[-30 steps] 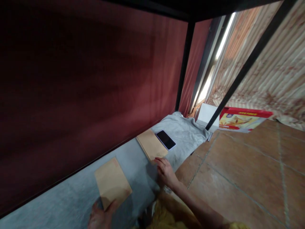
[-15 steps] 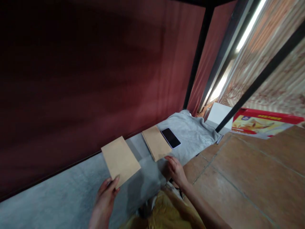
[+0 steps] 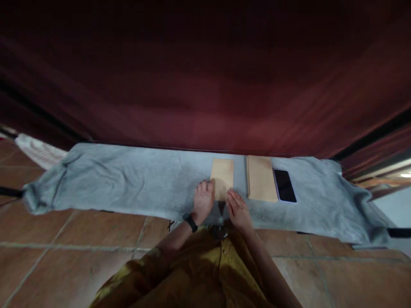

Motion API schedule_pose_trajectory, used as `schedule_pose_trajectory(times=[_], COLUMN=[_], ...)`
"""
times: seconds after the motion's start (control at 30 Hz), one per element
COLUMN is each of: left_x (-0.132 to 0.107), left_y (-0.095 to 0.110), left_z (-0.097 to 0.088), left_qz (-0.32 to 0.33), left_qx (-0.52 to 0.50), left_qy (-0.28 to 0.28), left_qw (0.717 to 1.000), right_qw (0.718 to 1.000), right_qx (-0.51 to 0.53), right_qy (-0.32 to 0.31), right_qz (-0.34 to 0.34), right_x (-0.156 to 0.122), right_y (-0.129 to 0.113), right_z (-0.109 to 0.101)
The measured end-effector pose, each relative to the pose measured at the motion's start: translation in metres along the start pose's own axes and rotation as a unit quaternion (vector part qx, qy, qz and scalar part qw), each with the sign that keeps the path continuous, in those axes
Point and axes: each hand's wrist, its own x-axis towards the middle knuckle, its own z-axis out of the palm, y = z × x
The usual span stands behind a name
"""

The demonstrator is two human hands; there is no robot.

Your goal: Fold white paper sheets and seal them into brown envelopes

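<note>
A flat, envelope-like piece of brown paper [image 3: 222, 173] lies on the grey cloth in front of me. My left hand [image 3: 203, 200], with a dark watch at the wrist, rests at its lower left edge, fingers extended and thumb side against the paper. On the opposite side, my right hand [image 3: 239, 209] lies with stretched fingers, their tips touching the lower right edge. Neither hand is wrapped round anything. To the right is a thin stack of similar brown paper [image 3: 262, 179], and beside that a dark-screened phone [image 3: 285, 185] with a pale purple rim.
Grey cloth [image 3: 147, 182] covers a long, narrow bench-like surface. A dark red panel [image 3: 205, 124] rises along its far side. Black bars [image 3: 11, 191] show at the ends, and brown floor tiles [image 3: 105, 231] lie below the near edge.
My view has swung left to face the bench squarely. The brown paper, earlier raised in my left hand, now lies on the cloth. My right hand has moved from beside the stack to this paper.
</note>
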Motion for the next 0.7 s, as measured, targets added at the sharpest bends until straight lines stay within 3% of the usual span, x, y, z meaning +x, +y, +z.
schedule_pose_trajectory(times=[0.1, 0.2, 0.37, 0.7], left_x=[-0.005, -0.008, -0.016, -0.02], left_y=[0.005, 0.001, -0.006, 0.001], left_z=[-0.001, 0.004, 0.016, 0.019], left_qz=[0.203, 0.286, 0.274, 0.264], left_qx=[0.06, 0.058, 0.044, 0.071], left_qy=[-0.059, -0.1, -0.096, -0.112], left_qw=[0.976, 0.951, 0.956, 0.955], right_qw=[0.998, 0.996, 0.993, 0.991], right_qx=[-0.046, -0.069, -0.078, -0.096], right_qy=[-0.036, -0.048, -0.077, -0.078], right_qz=[-0.011, -0.019, -0.036, -0.043], right_x=[0.004, 0.0, -0.008, -0.018], right_y=[-0.008, -0.012, -0.012, -0.013], right_z=[0.01, 0.009, 0.0, -0.008])
